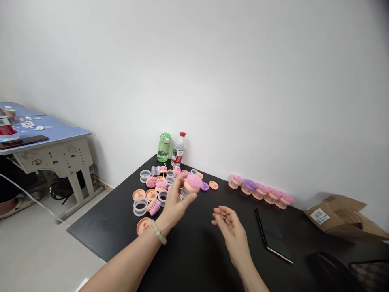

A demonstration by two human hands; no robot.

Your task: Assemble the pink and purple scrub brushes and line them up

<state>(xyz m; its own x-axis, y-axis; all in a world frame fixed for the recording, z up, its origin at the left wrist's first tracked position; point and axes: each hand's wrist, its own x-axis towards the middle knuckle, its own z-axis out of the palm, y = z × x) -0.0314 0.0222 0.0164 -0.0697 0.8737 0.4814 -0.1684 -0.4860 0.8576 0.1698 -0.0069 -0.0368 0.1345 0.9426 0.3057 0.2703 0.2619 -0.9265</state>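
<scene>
My left hand point(176, 202), with a beaded bracelet at the wrist, grips a small round brush point(193, 183) with pink bristles, an orange collar and a clear part below, held above the table. Part of the brush is hidden by my fingers. My right hand point(230, 228) hovers to the right, fingers loosely curled and apart, holding nothing. Beside my left hand lie loose parts: clear rings point(140, 207), orange discs point(144, 225), a purple disc point(205, 186) and pink bristle heads point(154, 207). A row of several brushes point(258, 191) stands along the wall, one with purple bristles.
A green bottle point(164, 148) and a red-capped water bottle point(178, 151) stand at the black table's back corner. On the right are a dark tablet point(272, 237) and an open cardboard box point(346, 217). Across the floor stands a blue-topped desk point(57, 129) with white pieces.
</scene>
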